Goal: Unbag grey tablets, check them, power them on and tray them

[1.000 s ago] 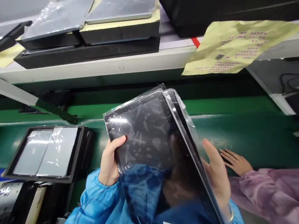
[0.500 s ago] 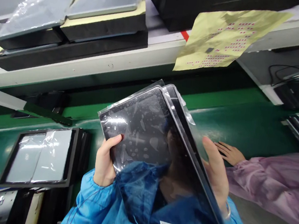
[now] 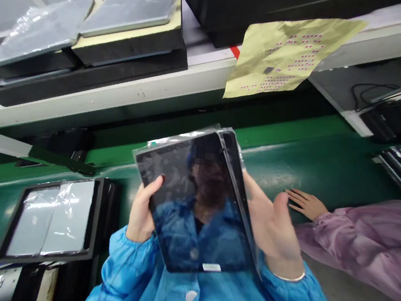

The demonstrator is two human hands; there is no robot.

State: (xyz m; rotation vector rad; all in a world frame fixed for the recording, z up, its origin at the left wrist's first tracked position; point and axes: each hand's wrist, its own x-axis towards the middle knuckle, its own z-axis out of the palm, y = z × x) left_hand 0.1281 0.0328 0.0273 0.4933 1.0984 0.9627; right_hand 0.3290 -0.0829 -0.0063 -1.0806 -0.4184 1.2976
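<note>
A small stack of black glass tablet screens (image 3: 176, 201) in clear film is held up before my chest. One black screen (image 3: 235, 147) shows fanned out behind the front one, and a white label lies along the lower edge. The glossy front reflects a person in blue. At the left edge my left hand (image 3: 145, 207) is closed on the stack, thumb on the front and fingers hidden behind. My right hand (image 3: 274, 231) is open beside the right edge, its thumb raised off the glass. Its fingers reach along or behind the edge, and their tips are partly hidden.
A black tray (image 3: 93, 235) with film-wrapped grey panels stands left on the green bench (image 3: 315, 159). A co-worker's hand (image 3: 308, 205) rests on the bench at right. Above, a white shelf (image 3: 116, 97) carries black boxes and a hanging yellow paper (image 3: 276, 57).
The stack has tipped more upright, its lower edge moving up and away from me. My right hand has shifted left and its thumb now points upward. My left hand keeps its hold.
</note>
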